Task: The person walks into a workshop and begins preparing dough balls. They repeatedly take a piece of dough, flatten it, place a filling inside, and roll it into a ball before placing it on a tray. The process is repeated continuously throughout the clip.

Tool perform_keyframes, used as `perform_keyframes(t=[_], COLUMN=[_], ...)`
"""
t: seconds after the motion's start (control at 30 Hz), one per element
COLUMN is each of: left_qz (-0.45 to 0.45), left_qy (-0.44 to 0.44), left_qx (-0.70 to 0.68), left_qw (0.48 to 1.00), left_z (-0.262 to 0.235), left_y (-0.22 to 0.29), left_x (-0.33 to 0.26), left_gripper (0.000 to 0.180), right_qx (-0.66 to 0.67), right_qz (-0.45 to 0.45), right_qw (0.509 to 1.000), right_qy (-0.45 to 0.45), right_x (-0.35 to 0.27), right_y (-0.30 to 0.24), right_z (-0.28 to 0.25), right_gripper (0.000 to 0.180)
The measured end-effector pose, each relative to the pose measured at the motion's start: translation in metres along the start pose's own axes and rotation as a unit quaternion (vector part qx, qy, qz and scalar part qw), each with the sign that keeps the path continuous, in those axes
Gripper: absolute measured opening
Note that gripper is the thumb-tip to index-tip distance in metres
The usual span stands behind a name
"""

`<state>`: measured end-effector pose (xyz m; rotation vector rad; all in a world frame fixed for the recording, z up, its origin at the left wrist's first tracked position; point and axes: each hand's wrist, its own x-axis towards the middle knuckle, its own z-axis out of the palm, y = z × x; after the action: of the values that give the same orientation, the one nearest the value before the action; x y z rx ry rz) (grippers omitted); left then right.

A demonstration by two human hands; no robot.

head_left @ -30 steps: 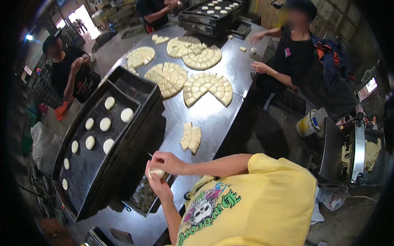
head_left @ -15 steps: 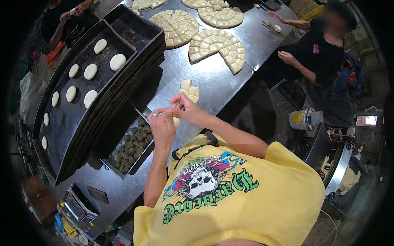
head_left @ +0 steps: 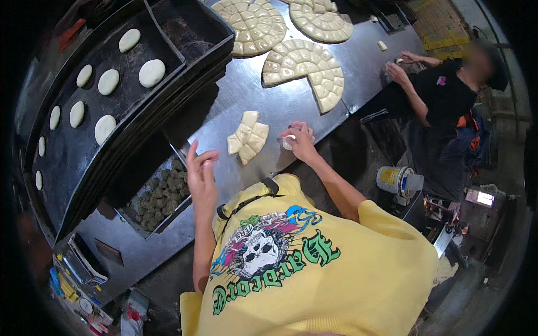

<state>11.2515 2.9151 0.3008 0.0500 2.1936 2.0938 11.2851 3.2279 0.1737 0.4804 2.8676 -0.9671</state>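
- The small cut dough slab point(head_left: 248, 137) lies on the metal table point(head_left: 235, 92); take it as the landmark.
- The right hand point(head_left: 302, 143), just right of the slab, grasps a white dough piece point(head_left: 288, 142) between thumb and fingers; whether that piece touches the table, I cannot tell.
- The left hand point(head_left: 202, 173), left of the slab and nearer the wearer, is released: fingers apart, nothing visible in them.
- Should the right grasp slacken, the piece could drop off the table, since it sits by the edge.
- Too hard a pinch would probably dent it; the dough looks soft.
- Farther left of the slab, the brown lumps point(head_left: 159, 196) lie near the left forearm; a careless sweep could knock some loose.
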Motion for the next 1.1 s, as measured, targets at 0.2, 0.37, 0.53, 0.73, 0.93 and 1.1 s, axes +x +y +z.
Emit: perform_keyframes(t=[0.2,0.37,0.53,0.73,0.93,1.1], left_qz=[-0.084,-0.092,-0.068,-0.019,-0.063,-0.074], left_qy=[0.203,0.28,0.252,0.028,0.09,0.162], left_qx=[0.014,-0.012,-0.068,-0.011,-0.068,-0.093], left_qw=[0.975,0.956,0.963,0.999,0.992,0.98], left_z=[-0.043,-0.051,-0.035,-0.012,-0.054,-0.112], left_y=[-0.026,-0.019,-0.025,0.007,-0.037,-0.04], left_x=[-0.008,-0.002,0.016,0.011,-0.042,-0.088], left_gripper=[0.039,0.039,0.035,0.024,0.025,0.027], right_qx=[-0.179,-0.215,-0.19,0.236,0.06,0.19], right_qz=[-0.059,-0.064,-0.097,-0.014,-0.045,-0.123], right_qw=[0.971,0.96,0.962,0.952,0.993,0.909], right_qy=[0.144,0.167,0.169,0.195,-0.089,-0.35], right_x=[0.031,0.049,0.051,0.075,-0.014,-0.073], right_y=[-0.025,-0.033,-0.032,0.026,0.021,-0.12], right_z=[0.035,0.042,0.04,0.039,-0.001,0.021], right_gripper=[0.038,0.048,0.046,0.034,0.037,0.031])
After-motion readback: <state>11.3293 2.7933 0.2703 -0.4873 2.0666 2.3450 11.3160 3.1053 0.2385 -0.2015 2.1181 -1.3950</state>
